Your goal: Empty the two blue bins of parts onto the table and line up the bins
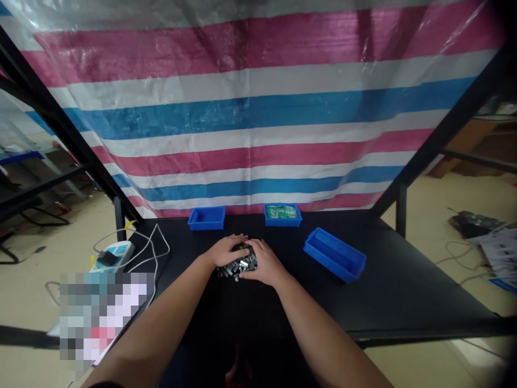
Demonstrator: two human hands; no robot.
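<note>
A heap of small shiny metal parts (239, 267) lies on the black tabletop in front of me; they look like short cylinders, too small to name surely. My left hand (226, 251) rests against the heap's left and far side, fingers stretched over it. From the right, my right hand (263, 263) curves around the heap with thumb and fingers apart. The fingertips of both hands come close together at the far side. Part of the heap is hidden beneath the hands.
Behind the hands stand a blue bin (207, 218) and another blue bin with green-and-white packets (281, 212). A longer blue tray (334, 256) sits angled at right. A power strip (115, 255) with white cables and a blurred-out item occupy the left. A striped sheet (250, 124) hangs behind.
</note>
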